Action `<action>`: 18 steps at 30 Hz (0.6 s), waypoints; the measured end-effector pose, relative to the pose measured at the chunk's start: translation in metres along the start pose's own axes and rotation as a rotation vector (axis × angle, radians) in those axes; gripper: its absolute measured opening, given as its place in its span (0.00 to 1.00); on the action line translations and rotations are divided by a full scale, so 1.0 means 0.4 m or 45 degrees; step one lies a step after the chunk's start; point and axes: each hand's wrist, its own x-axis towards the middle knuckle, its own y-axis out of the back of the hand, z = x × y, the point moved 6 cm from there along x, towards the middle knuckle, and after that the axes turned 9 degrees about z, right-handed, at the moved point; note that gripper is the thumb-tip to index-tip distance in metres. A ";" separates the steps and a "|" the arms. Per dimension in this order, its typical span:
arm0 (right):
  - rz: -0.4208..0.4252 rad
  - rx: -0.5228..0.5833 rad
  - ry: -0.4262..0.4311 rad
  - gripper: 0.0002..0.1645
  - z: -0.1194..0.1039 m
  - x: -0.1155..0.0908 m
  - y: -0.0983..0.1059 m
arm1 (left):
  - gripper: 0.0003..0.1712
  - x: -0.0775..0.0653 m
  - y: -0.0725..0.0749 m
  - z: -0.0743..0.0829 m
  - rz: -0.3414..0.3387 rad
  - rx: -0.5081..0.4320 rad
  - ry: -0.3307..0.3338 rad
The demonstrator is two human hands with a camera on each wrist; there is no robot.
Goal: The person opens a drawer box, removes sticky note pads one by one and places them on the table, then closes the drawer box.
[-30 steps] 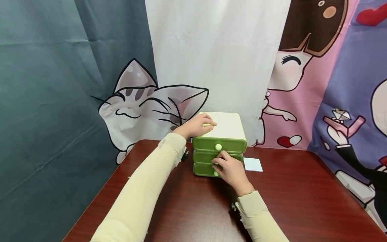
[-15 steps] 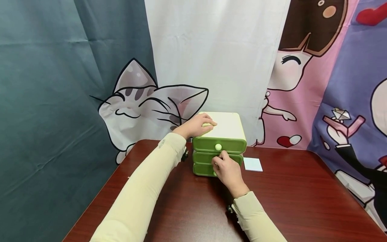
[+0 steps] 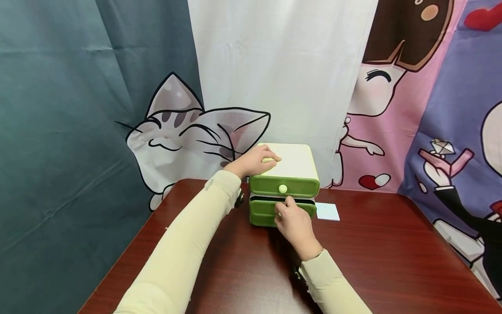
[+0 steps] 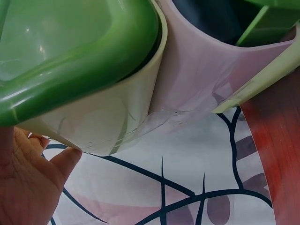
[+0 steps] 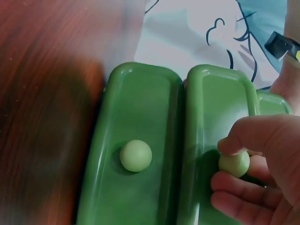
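Note:
A small drawer cabinet with a pale top and green fronts stands near the back of the table. My left hand rests on the left side of its top, fingers fairly straight; the left wrist view shows that hand against the pale casing. With its thumb and fingers, my right hand pinches the round pale-green knob of the middle drawer. That drawer sticks out a little, with a dark gap along its top edge. The top drawer and bottom drawer look closed.
A white square card or pad lies on the reddish-brown table, right of the cabinet. Close behind the table hangs a printed curtain with cartoon figures.
My right fingers have closed on the middle knob, and the middle drawer has slid out slightly towards me. My left hand has stayed on the cabinet top.

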 end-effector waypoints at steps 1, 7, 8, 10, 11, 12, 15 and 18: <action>-0.008 -0.003 -0.003 0.18 -0.004 -0.001 0.002 | 0.20 0.000 0.000 0.000 0.002 0.000 0.000; -0.067 -0.026 -0.005 0.17 -0.016 -0.010 0.007 | 0.20 -0.001 -0.003 -0.003 -0.007 -0.017 0.003; -0.072 -0.027 -0.006 0.17 -0.018 -0.011 0.009 | 0.20 -0.001 -0.004 -0.004 -0.008 -0.020 0.004; -0.079 -0.029 -0.008 0.16 -0.023 -0.012 0.014 | 0.20 0.000 -0.006 -0.005 -0.010 -0.028 0.009; -0.081 -0.031 -0.008 0.16 -0.025 -0.013 0.016 | 0.20 0.000 -0.006 -0.006 -0.011 -0.030 0.013; -0.082 -0.035 -0.008 0.16 -0.027 -0.015 0.018 | 0.20 0.000 -0.006 -0.007 -0.009 -0.030 0.014; -0.081 -0.050 -0.006 0.16 -0.034 -0.018 0.023 | 0.20 0.001 -0.006 -0.009 -0.004 -0.029 0.022; -0.076 -0.062 -0.001 0.16 -0.041 -0.024 0.027 | 0.20 0.000 -0.005 -0.008 -0.005 -0.026 0.020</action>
